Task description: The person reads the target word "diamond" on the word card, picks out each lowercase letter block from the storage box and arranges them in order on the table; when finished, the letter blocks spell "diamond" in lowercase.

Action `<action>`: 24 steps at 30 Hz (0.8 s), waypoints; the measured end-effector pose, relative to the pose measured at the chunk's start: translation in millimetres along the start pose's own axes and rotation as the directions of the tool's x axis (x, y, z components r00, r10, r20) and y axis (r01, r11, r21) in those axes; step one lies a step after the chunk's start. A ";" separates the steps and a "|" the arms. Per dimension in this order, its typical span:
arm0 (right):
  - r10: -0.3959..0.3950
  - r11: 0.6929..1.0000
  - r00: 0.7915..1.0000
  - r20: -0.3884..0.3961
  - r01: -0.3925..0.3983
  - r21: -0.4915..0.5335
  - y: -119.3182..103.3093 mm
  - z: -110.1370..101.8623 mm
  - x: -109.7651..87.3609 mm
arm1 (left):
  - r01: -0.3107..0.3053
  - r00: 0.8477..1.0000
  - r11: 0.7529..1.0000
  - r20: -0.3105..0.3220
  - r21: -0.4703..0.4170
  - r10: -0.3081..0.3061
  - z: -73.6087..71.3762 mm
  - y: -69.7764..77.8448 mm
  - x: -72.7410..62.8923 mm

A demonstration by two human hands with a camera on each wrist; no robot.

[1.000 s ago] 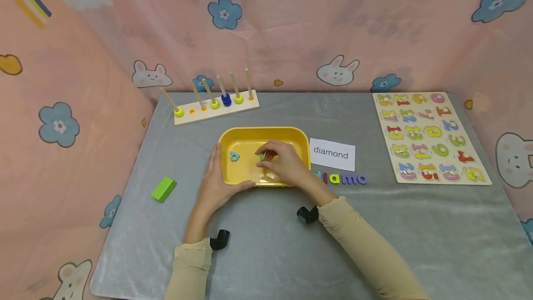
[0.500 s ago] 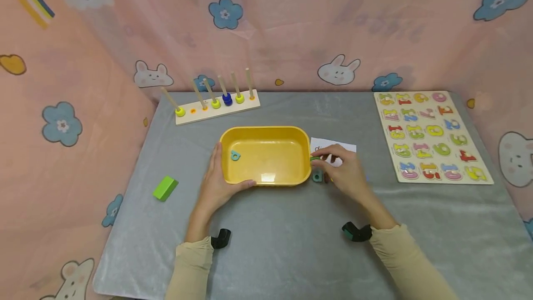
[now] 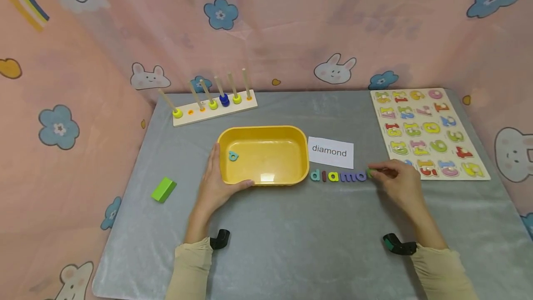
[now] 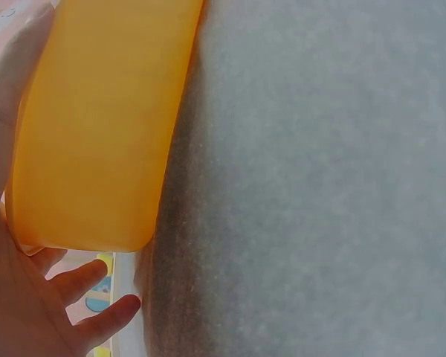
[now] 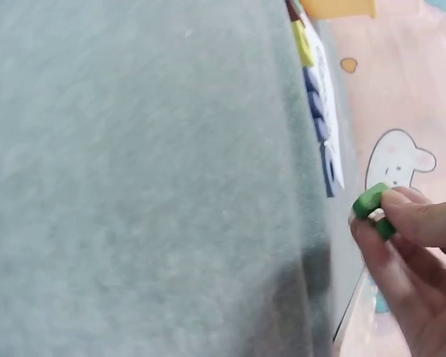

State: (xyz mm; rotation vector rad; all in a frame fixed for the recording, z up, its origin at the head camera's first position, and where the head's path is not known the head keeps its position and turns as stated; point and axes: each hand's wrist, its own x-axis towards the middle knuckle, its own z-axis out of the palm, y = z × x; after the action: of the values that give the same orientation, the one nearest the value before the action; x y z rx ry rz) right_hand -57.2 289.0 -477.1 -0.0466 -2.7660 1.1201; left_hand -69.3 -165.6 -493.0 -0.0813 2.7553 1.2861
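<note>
My left hand holds the near-left corner of a yellow tray, its thumb along the front rim and its fingers against the left wall. A light-blue letter lies in the tray. To the right, my right hand pinches a green letter between thumb and fingertips; its arch shape shows in the right wrist view. In the head view this letter is at the right end of a row of letters reading "diamo", right by the purple "o". A white card printed "diamond" lies behind the row.
A wooden peg stand with yellow and blue rings is at the back left. At the right lies a number puzzle board, close behind the right hand. A green block sits to the left of the tray.
My right hand has lifted the green letter out of the tray and carried it right, past the card, to the end of the letter row. The left hand stays on the tray.
</note>
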 end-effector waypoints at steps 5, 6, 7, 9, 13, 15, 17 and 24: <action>0.082 0.994 0.996 0.033 -0.079 -0.074 3.1 0.0 -1.3 | 0.002 1.000 1.000 -0.003 0.000 -0.002 -0.5 0.6 0.1; 0.098 0.992 0.995 0.037 -0.094 -0.084 3.4 0.8 -1.1 | 0.002 1.000 1.000 -0.002 0.004 -0.002 -0.5 0.4 0.0; 0.110 0.990 0.993 0.038 -0.106 -0.093 3.9 1.5 -0.9 | 0.002 1.000 1.000 -0.002 0.006 -0.002 -0.4 0.4 0.1; 0.127 0.987 0.991 0.039 -0.122 -0.103 4.8 2.7 -0.7 | 0.002 1.000 1.000 -0.001 0.009 -0.002 -0.2 0.4 0.1; 0.145 0.985 0.989 0.039 -0.140 -0.104 7.5 4.6 0.5 | -0.001 1.000 1.000 -0.002 0.007 0.001 0.2 1.1 0.0; 0.147 0.984 0.988 0.040 -0.142 -0.104 8.5 5.5 1.3 | -0.001 1.000 1.000 0.000 0.006 0.001 0.2 1.5 0.1; 0.143 0.984 0.989 0.043 -0.137 -0.112 9.3 6.4 2.3 | 0.000 1.000 1.000 0.000 0.007 0.000 0.1 1.6 0.2; 0.088 0.985 0.996 0.017 -0.084 -0.149 6.9 9.1 2.9 | 0.003 1.000 1.000 0.000 0.009 -0.003 -0.4 1.1 0.0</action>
State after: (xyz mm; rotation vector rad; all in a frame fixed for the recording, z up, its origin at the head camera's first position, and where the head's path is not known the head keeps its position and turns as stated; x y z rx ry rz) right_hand -61.8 288.0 -487.9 -0.1731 -2.8884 0.9368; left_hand -69.4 -165.2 -491.9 -0.0841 2.7593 1.2733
